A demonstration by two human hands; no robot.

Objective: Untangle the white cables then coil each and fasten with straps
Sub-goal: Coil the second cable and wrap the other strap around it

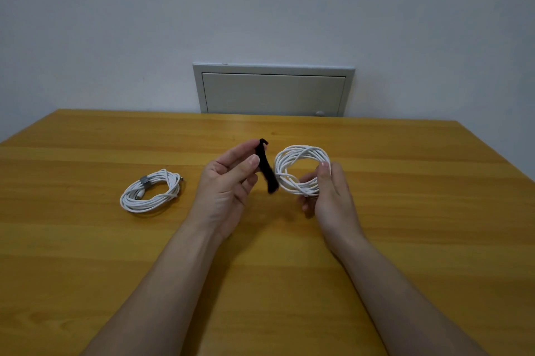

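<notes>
Black strap (267, 171) pinched in your left hand (228, 185), coil (290, 153) gripped in your right hand (330, 192) — fastening step; next, wrap it round the turns

Single head-worn wide-angle camera is looking forward and down from the person's near side of the worktop (86, 254), facing a pale wall (260, 8) with a grey hatch (273, 93) beyond the far edge. Both forearms are entering from the bottom edge and reaching mid-frame, where the left hand (228, 184) pinching a black strap (267, 173) and the right hand (333, 196) gripping a white cable coil (289, 153) are sitting near the lens, at arm's reach. The wide lens is taking in the worktop's whole far edge, with the wall filling the upper part of the frame.
</notes>
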